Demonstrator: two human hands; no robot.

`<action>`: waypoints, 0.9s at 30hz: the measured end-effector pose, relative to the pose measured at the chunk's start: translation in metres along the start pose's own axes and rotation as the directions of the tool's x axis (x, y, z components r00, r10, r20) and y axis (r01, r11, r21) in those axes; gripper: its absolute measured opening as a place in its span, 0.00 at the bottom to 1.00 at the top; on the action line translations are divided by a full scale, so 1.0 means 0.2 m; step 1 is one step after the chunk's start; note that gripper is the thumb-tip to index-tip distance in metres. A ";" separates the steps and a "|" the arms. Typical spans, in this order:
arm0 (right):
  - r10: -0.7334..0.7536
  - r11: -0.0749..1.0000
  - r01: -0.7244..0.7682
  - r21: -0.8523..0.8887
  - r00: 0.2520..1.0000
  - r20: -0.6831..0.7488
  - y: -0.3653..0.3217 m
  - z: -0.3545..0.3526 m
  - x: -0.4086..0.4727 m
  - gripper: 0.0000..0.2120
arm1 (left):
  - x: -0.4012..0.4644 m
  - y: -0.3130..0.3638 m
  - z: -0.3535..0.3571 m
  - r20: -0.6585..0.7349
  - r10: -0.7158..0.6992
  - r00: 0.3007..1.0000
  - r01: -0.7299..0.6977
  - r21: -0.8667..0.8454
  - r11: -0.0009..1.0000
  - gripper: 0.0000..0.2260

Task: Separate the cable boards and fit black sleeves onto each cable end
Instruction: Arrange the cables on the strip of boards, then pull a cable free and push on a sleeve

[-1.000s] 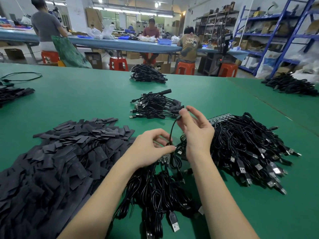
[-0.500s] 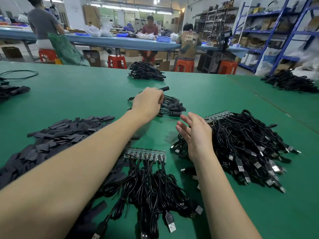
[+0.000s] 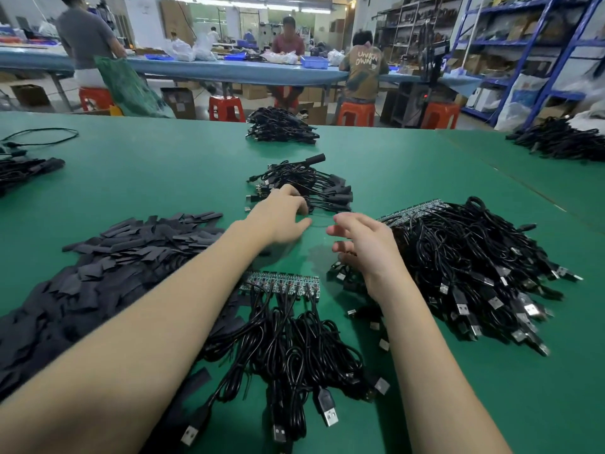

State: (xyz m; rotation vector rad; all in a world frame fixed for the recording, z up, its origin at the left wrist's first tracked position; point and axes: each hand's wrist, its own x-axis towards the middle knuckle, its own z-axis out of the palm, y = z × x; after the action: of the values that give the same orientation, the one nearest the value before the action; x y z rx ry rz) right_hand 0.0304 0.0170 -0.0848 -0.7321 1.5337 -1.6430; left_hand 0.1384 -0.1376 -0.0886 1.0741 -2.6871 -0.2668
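A strip of joined cable boards (image 3: 280,284) lies in front of me with its black USB cables (image 3: 294,352) trailing toward me. A heap of flat black sleeves (image 3: 108,260) covers the table at my left. My left hand (image 3: 278,216) reaches out with relaxed fingers, holding nothing, at the near edge of the small pile of sleeved cables (image 3: 307,188). My right hand (image 3: 363,247) hovers empty with loosely spread fingers beside the big pile of unsleeved cables (image 3: 474,267), which has another board strip (image 3: 412,209) at its far edge.
The green table (image 3: 163,178) also carries cable bundles at the far middle (image 3: 281,126), the far right (image 3: 563,142) and the left edge (image 3: 23,168). Behind it, people sit or stand at a blue bench (image 3: 229,70); blue shelving (image 3: 537,50) stands at right.
One second ago both hands held a single cable near the strip. The left hand carried it out to the small sleeved pile and has let go; the right hand opened and stayed near the big pile.
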 end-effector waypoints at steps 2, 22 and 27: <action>-0.026 0.943 0.059 -0.327 0.994 0.106 0.00 -0.02 0.00 0.05 | -0.11 0.03 0.00 -0.100 -0.006 0.995 -0.011 -0.176 0.984 0.09; 0.272 0.927 -0.135 -0.351 0.885 0.377 0.00 -0.06 -0.02 0.06 | -0.38 -0.04 -0.06 0.211 -0.007 0.978 0.132 -0.588 0.798 0.09; 0.304 0.933 -0.183 -0.309 0.861 0.408 0.00 -0.06 -0.01 0.19 | -0.40 -0.06 -0.09 0.287 0.064 0.956 0.147 -0.652 0.744 0.02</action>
State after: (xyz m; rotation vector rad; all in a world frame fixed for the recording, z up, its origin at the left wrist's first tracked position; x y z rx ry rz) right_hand 0.0219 0.0251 -0.0867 -0.9376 1.4397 -0.9997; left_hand 0.2073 -0.0907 -0.0867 0.8963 -2.4299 -1.3842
